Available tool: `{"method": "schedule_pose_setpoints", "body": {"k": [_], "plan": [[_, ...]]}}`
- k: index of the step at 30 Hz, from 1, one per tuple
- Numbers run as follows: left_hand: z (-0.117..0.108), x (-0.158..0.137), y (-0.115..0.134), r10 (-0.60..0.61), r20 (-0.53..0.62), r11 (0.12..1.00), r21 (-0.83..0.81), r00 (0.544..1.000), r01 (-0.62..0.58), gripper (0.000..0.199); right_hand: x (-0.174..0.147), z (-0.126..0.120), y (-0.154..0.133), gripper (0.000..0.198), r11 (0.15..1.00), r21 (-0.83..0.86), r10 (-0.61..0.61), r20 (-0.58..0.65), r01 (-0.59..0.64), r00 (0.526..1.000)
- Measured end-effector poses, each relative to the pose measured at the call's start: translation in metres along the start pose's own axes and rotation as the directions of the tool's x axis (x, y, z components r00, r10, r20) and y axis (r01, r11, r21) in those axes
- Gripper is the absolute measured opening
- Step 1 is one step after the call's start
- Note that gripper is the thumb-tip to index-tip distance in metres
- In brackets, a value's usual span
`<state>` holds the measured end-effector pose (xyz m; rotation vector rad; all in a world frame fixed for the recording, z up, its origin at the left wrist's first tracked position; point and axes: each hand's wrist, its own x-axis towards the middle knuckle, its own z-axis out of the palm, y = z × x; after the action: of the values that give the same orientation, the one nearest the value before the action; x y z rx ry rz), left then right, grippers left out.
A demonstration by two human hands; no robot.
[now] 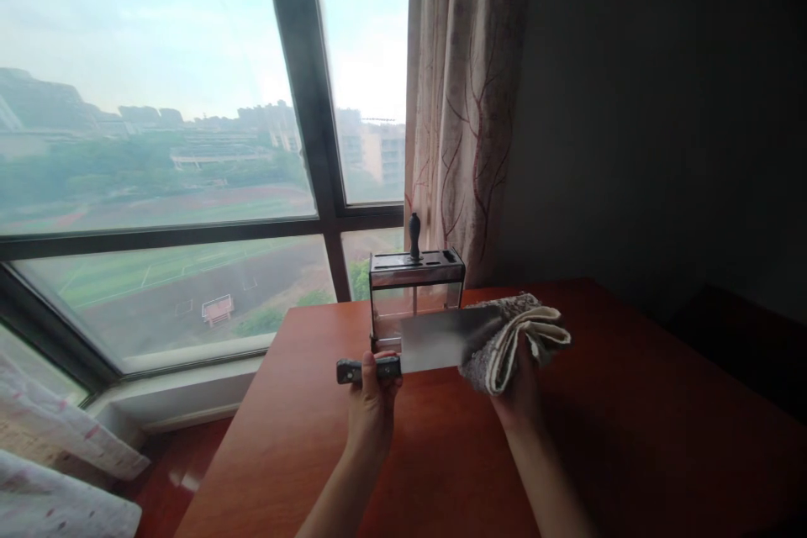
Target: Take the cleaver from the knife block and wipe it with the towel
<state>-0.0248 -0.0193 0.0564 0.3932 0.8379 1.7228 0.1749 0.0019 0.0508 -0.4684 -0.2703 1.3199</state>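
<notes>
My left hand is closed around the dark riveted handle of a cleaver, its thumb lying over the top. The broad blade points to the right, held above the table. My right hand grips a folded grey-and-cream cloth, which wraps over the tip end of the blade and hides it. Behind the blade stands a knife block with clear sides and a dark slotted top. One black-handled tool sticks up out of it.
The reddish-brown table extends under both hands. Beyond it are a large window with a dark frame and a patterned curtain. More curtain fabric hangs at the lower left. A dark wall fills the right side.
</notes>
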Motion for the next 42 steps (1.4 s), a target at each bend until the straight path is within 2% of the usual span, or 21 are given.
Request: {"method": "schedule_pose_setpoints", "body": {"k": [3,6,11,14,17,20,23,25,28,32,36,42], "plan": [[0.001,0.002,-0.003,-0.049,-0.04,0.996,-0.078,0.998,0.046,0.032,-0.008,0.006,0.003,0.037,0.987,0.143,0.076,0.031,-0.08,0.997],[0.002,0.002,-0.006,-0.089,-0.035,0.988,-0.127,0.995,0.084,0.025,-0.017,0.017,0.012,0.034,0.975,0.185,0.114,0.068,-0.125,0.991],[0.004,-0.009,-0.018,-0.135,0.063,0.989,-0.045,0.989,0.138,0.031,-0.03,0.026,0.041,0.029,0.948,0.212,0.219,0.105,-0.237,0.97],[0.003,-0.014,-0.022,-0.115,0.144,0.993,0.054,0.983,0.108,0.036,-0.037,0.026,0.059,0.027,0.936,0.198,0.274,0.114,-0.292,0.955],[0.001,-0.014,-0.018,-0.08,0.159,0.989,0.132,0.984,0.059,0.039,-0.039,0.026,0.067,0.027,0.936,0.13,0.312,0.118,-0.326,0.943],[0.0,-0.014,-0.009,-0.037,0.2,0.982,0.189,0.979,-0.002,0.032,-0.035,0.025,0.064,0.028,0.942,0.077,0.318,0.104,-0.326,0.942],[-0.002,-0.013,0.0,0.001,0.334,0.971,0.225,0.942,-0.081,0.026,-0.028,0.023,0.057,0.032,0.936,0.03,0.344,0.131,-0.35,0.93],[-0.004,-0.012,0.003,-0.004,0.379,0.966,0.239,0.925,-0.094,0.027,-0.025,0.022,0.05,0.033,0.93,0.012,0.362,0.155,-0.369,0.919],[-0.005,-0.008,0.005,-0.044,0.351,0.973,0.228,0.935,-0.039,0.034,-0.019,0.016,0.036,0.028,0.955,0.061,0.281,0.117,-0.289,0.953],[-0.006,0.002,0.005,-0.164,0.255,0.977,0.172,0.953,0.123,0.038,-0.013,0.004,0.017,0.028,0.978,0.134,0.15,0.073,-0.158,0.986],[-0.006,0.006,0.005,-0.227,0.114,0.974,0.05,0.967,0.223,0.032,-0.011,-0.003,0.01,0.031,0.982,0.121,0.134,0.106,-0.147,0.985],[-0.002,0.007,0.002,-0.273,0.069,0.955,-0.1,0.96,0.279,0.015,-0.013,-0.001,0.015,0.028,0.977,0.095,0.176,0.149,-0.192,0.973]]}}
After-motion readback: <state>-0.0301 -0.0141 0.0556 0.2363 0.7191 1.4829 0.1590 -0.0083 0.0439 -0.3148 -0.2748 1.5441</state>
